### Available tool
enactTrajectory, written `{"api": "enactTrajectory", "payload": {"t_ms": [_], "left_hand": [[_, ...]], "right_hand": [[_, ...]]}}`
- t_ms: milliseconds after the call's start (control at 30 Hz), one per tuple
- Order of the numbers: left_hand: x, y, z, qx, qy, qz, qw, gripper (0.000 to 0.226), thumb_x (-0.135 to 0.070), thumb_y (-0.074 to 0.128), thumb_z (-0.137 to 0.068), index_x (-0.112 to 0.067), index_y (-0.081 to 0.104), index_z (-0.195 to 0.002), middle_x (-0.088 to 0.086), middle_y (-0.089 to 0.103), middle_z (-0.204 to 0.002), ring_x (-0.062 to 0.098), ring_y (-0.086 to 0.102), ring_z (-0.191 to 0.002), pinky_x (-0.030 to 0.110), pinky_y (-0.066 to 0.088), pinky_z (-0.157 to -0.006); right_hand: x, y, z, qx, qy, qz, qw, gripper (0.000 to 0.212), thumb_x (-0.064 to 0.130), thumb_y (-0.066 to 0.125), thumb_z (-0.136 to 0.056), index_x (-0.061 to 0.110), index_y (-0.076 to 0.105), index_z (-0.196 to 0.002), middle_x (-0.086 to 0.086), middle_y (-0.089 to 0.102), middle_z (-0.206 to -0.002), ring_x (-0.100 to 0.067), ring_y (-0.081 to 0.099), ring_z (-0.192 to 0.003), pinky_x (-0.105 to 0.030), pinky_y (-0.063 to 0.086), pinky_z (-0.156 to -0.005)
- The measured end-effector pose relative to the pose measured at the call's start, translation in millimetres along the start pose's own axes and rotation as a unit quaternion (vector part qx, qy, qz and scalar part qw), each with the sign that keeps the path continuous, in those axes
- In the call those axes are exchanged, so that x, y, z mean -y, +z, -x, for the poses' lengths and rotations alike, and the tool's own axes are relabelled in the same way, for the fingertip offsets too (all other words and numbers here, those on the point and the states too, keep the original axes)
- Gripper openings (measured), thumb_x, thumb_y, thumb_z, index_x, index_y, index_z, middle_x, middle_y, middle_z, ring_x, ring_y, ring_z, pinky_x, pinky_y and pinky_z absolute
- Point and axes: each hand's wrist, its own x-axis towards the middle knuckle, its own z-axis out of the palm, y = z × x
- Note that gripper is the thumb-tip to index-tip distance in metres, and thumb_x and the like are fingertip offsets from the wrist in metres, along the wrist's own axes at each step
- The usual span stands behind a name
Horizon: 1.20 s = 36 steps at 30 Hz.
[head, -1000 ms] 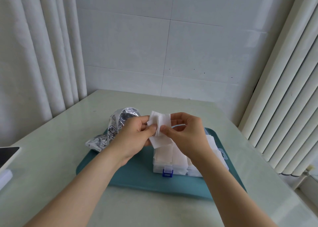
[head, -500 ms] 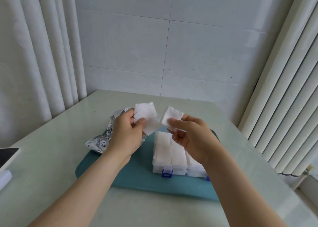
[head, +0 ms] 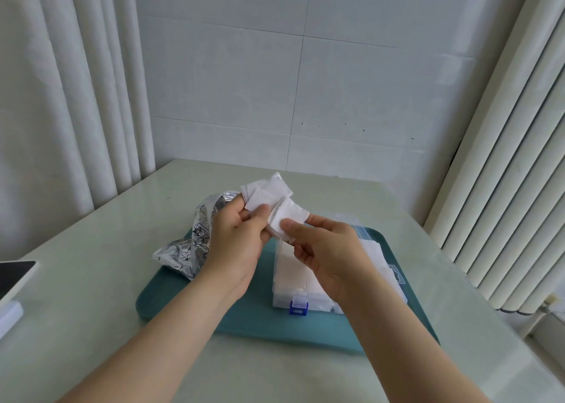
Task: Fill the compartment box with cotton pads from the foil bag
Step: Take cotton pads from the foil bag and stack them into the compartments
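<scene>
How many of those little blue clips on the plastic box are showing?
1. A blue clip sits on the near front edge of the compartment box, on the teal tray. Another may be hidden behind the right hand and forearm.

White cotton pads, silver foil bag with dark line drawings, teal tray, blue latch, pale green tabletop.

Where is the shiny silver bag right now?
In the head view, the foil bag lies crumpled on the left end of the teal tray, just behind the left hand and left of the compartment box.
</scene>
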Motion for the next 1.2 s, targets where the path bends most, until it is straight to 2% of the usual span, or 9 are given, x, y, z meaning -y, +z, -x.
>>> {"api": "enactTrajectory", "payload": {"t_ms": [100, 200, 367, 467, 667, 767, 900, 1067, 1200], "left_hand": [[-2.7, 0.3, -0.7, 0.002, -0.012, 0.044, 0.999, 0.026, 0.004, 0.048, -0.107, -0.004, 0.069, -0.122, 0.015, 0.077, -0.120, 0.028, 0.075, -0.114, 0.039, 0.060, -0.098], [-2.5, -5.0, -4.7, -0.016, -0.011, 0.025, 0.999, 0.026, 0.006, 0.048, -0.106, -0.004, 0.069, -0.118, 0.015, 0.076, -0.121, 0.027, 0.076, -0.111, 0.041, 0.060, -0.097], [-1.4, -8.8, -5.5, 0.051, -0.024, -0.110, 0.992, 0.036, 0.009, 0.042, -0.102, -0.005, 0.073, -0.116, 0.015, 0.079, -0.113, 0.027, 0.076, -0.109, 0.036, 0.062, -0.092], [-2.6, -7.1, -2.2, 0.113, -0.040, -0.142, 0.983, 0.042, 0.003, 0.037, -0.106, -0.011, 0.074, -0.121, 0.011, 0.079, -0.115, 0.028, 0.075, -0.113, 0.040, 0.061, -0.095], [-3.3, -5.1, 1.6, 0.149, -0.036, -0.200, 0.968, 0.047, 0.002, 0.033, -0.107, -0.013, 0.073, -0.125, 0.006, 0.079, -0.120, 0.023, 0.072, -0.119, 0.044, 0.059, -0.102], [-5.9, -4.7, 2.2, 0.145, -0.045, -0.184, 0.971, 0.044, 0.000, 0.034, -0.107, -0.010, 0.074, -0.124, 0.011, 0.079, -0.118, 0.027, 0.072, -0.120, 0.044, 0.059, -0.102], [-9.2, -4.0, 1.6, 0.119, -0.088, -0.097, 0.984, 0.044, -0.018, 0.034, -0.112, 0.006, 0.072, -0.113, 0.024, 0.077, -0.112, 0.037, 0.072, -0.116, 0.049, 0.059, -0.100], [-10.6, -1.9, 4.4, 0.080, -0.091, -0.082, 0.989, 0.031, -0.014, 0.055, -0.107, -0.004, 0.076, -0.086, 0.019, 0.079, -0.091, 0.031, 0.076, -0.090, 0.038, 0.065, -0.081], [-10.3, -4.7, 1.5, 0.049, -0.104, -0.054, 0.992, 0.022, -0.008, 0.056, -0.106, 0.001, 0.075, -0.103, 0.021, 0.079, -0.107, 0.029, 0.078, -0.096, 0.035, 0.066, -0.081]], "right_hand": [[3.8, -0.5, 0.5, -0.030, -0.010, 0.024, 0.999, 0.015, 0.006, 0.081, -0.085, 0.003, 0.079, -0.099, -0.010, 0.072, -0.085, -0.023, 0.056, -0.080, -0.031, 0.045, -0.072], [12.5, -3.4, 0.8, -0.067, -0.076, 0.043, 0.994, 0.009, 0.004, 0.073, -0.088, 0.009, 0.079, -0.093, -0.008, 0.074, -0.084, -0.025, 0.060, -0.082, -0.037, 0.050, -0.078], [26.5, -7.3, 10.6, 0.065, -0.231, 0.231, 0.943, 0.015, 0.004, 0.071, -0.095, 0.014, 0.080, -0.102, -0.002, 0.081, -0.095, -0.023, 0.077, -0.093, -0.042, 0.061, -0.089], [20.4, -9.8, 4.6, 0.063, -0.273, 0.321, 0.905, 0.024, 0.004, 0.075, -0.093, 0.019, 0.079, -0.112, 0.006, 0.081, -0.095, -0.015, 0.076, -0.093, -0.043, 0.061, -0.089], [11.7, -9.4, -2.3, -0.002, -0.312, 0.424, 0.850, 0.029, 0.015, 0.079, -0.089, 0.028, 0.076, -0.115, 0.016, 0.074, -0.092, -0.001, 0.069, -0.085, -0.009, 0.045, -0.071], [10.9, -3.5, 1.2, -0.017, -0.327, 0.433, 0.840, 0.018, 0.019, 0.079, -0.089, 0.029, 0.076, -0.104, 0.016, 0.070, -0.099, -0.001, 0.066, -0.084, -0.008, 0.044, -0.071], [13.9, -1.1, 7.7, -0.011, -0.340, 0.431, 0.836, 0.015, 0.015, 0.081, -0.086, 0.025, 0.072, -0.093, 0.015, 0.072, -0.088, -0.003, 0.066, -0.087, -0.006, 0.043, -0.074], [15.8, -4.0, 8.3, 0.017, -0.359, 0.453, 0.816, 0.017, 0.010, 0.081, -0.085, 0.025, 0.074, -0.089, 0.021, 0.072, -0.085, 0.000, 0.064, -0.094, -0.003, 0.040, -0.081], [15.6, -7.3, 8.0, 0.036, -0.382, 0.460, 0.800, 0.019, 0.013, 0.083, -0.084, 0.028, 0.073, -0.089, 0.030, 0.067, -0.085, -0.002, 0.062, -0.094, -0.005, 0.037, -0.079]]}}
